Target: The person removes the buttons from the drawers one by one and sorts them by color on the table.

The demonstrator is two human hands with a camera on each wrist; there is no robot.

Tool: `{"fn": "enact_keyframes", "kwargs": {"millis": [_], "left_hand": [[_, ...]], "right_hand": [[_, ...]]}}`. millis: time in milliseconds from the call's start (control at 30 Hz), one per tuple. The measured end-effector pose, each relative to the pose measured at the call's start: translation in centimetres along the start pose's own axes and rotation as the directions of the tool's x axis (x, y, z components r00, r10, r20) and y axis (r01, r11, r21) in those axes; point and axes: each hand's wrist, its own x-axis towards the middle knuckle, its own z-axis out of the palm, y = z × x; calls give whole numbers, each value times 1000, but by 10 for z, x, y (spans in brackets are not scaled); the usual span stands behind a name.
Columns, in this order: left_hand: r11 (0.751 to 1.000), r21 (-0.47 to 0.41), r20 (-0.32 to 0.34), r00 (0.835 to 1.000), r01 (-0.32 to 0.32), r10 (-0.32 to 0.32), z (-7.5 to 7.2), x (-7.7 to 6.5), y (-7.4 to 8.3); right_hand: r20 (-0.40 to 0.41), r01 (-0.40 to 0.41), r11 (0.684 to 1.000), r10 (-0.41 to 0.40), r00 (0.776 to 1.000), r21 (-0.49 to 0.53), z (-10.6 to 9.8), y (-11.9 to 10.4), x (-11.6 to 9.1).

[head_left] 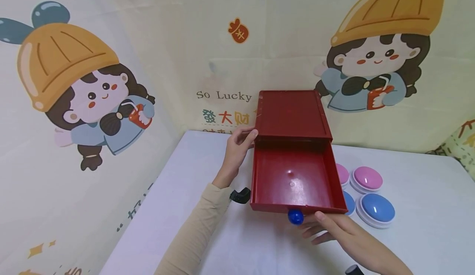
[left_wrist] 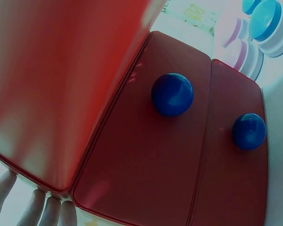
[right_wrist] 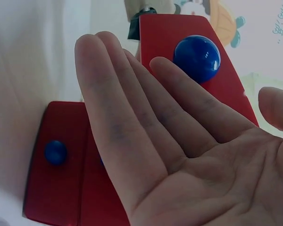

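Note:
A red drawer cabinet [head_left: 293, 114] with blue round knobs stands on the white table. Its top drawer [head_left: 291, 176] is pulled out, showing a shiny red bottom. My left hand [head_left: 239, 147] rests against the cabinet's left side; in the left wrist view its fingertips [left_wrist: 37, 200] touch that side. Just right of the top drawer's blue knob [head_left: 295, 217], my right hand [head_left: 341, 229] lies at the drawer front. The right wrist view shows its palm and extended fingers [right_wrist: 118, 117], with nothing held. Lower drawer fronts with a blue knob [left_wrist: 249, 131] appear below.
Pink and blue dome-topped buttons on white bases, including a blue button [head_left: 377, 208] and a pink button [head_left: 367, 178], sit right of the cabinet. A cloth backdrop with printed cartoon figures [head_left: 378, 69] hangs behind the table [head_left: 426, 192].

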Motion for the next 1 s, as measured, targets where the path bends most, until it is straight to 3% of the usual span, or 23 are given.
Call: {"fn": "enact_keyframes", "kwargs": {"millis": [67, 300, 667, 1000], "left_hand": [[1000, -5, -2, 1000, -1, 1, -1, 0, -2], [1000, 20, 8, 1000, 3, -3, 2, -6, 17], [1000, 27, 10, 1000, 0, 0, 2, -7, 16], [1000, 19, 3, 1000, -2, 2, 1, -6, 17]], "right_hand": [[-6, -1, 1000, 1, 1000, -14, 1, 1, 1], [-43, -24, 1000, 24, 999, -3, 10, 4, 6], [-8, -20, 996, 21, 1000, 86, 18, 7, 15], [-47, -26, 998, 29, 998, 60, 24, 6, 19]]}}
